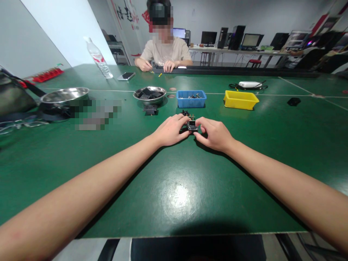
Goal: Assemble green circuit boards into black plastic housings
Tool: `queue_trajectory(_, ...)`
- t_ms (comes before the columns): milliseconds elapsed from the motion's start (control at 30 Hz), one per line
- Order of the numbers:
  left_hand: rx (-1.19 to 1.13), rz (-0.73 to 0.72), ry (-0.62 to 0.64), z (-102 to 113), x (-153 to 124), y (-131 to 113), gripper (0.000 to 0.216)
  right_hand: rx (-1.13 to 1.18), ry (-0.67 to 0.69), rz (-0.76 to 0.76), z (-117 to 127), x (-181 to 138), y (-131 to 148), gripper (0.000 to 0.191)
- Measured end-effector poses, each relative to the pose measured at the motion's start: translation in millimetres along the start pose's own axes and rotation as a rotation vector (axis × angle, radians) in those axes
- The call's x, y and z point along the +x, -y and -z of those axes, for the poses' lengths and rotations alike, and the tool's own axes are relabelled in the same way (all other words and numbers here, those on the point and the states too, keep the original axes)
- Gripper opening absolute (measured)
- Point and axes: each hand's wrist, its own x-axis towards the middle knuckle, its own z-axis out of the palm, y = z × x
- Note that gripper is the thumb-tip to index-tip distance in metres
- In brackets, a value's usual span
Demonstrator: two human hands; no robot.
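The half-curled left hand [171, 130] pinches a black component [193, 127], partly hidden between it and the loosely curled right hand [216, 134], whose hold I cannot tell. Beyond, a blue bin [191, 103] stands at 12 o'clock, a yellow bin [240, 103] at 2.

Worn on the head, facing forward and down from above the near edge of the green tabletop [174, 174]. Fairly near the left hand [172, 130] and right hand [216, 134] at mid-view, yet wide enough to reach the far wall [217, 14].
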Motion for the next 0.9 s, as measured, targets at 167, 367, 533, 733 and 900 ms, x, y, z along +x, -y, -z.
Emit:
queue_trajectory(167,0.008,0.019,0.003,0.1,0.5,-1.3,0.037,-0.114,0.161,0.392,1.3,-0.1,8.9,0.025)
queue_trajectory(367,0.029,0.019,0.018,-0.8,0.5,-0.7,0.041,-0.2,0.145,0.531,1.3,-1.9,18.1,0.033)
queue_trajectory(533,0.016,0.009,0.035,-1.9,-0.4,1.5,0.046,-0.206,0.193,0.472,1.5,-1.7,15.8,0.034)
queue_trajectory(733,-0.004,0.05,0.074,-1.6,-0.4,0.7,0.046,-0.159,0.192,0.44,2.4,-2.0,15.5,0.031)
queue_trajectory(900,0.0,0.067,0.084,-2.9,0.6,1.5,0.038,-0.146,0.186,0.336,2.7,-1.9,13.1,0.029)
